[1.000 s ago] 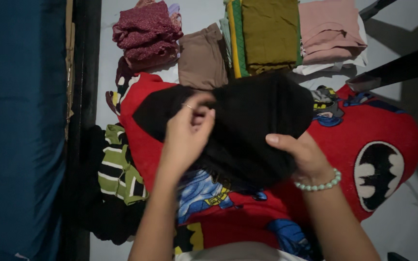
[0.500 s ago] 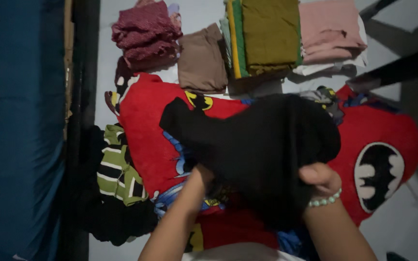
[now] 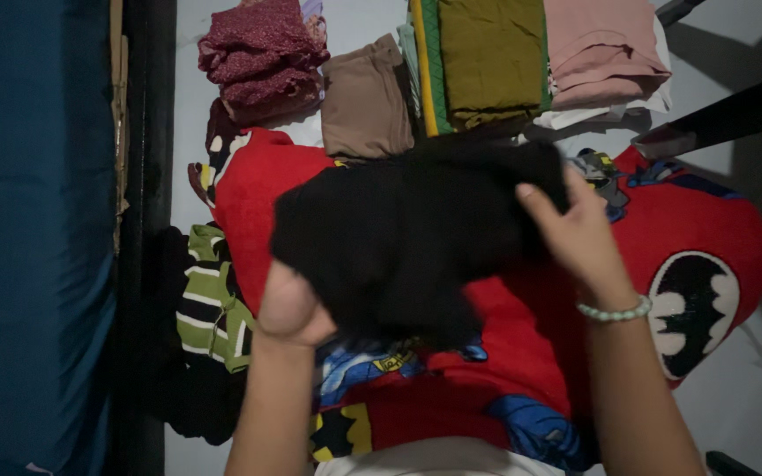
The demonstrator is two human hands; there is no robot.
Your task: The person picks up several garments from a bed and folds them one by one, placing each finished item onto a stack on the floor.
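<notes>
Since half a second ago both hands have spread apart and the black garment (image 3: pixel 407 238) has opened out wider and lifted toward the folded piles. At the far left lies a blue mattress (image 3: pixel 37 238) with a dark frame edge beside it. Just right of that, a green striped garment (image 3: pixel 213 304) sits crumpled on the floor, partly under a red cartoon blanket (image 3: pixel 522 344). The left hand (image 3: pixel 291 308) grips the lower left edge of the black garment, fingers closed into the cloth and mostly hidden beneath it. That garment is held above the blanket, stretched between both hands. Beyond it, from left to right, lie a maroon pile (image 3: pixel 262 57), a folded brown piece (image 3: pixel 365 97), an olive stack (image 3: pixel 487 62) and a pink stack (image 3: pixel 603 48). The right hand (image 3: pixel 575 231), with a pale bead bracelet (image 3: pixel 615 311) at the wrist, pinches the garment's upper right corner.
</notes>
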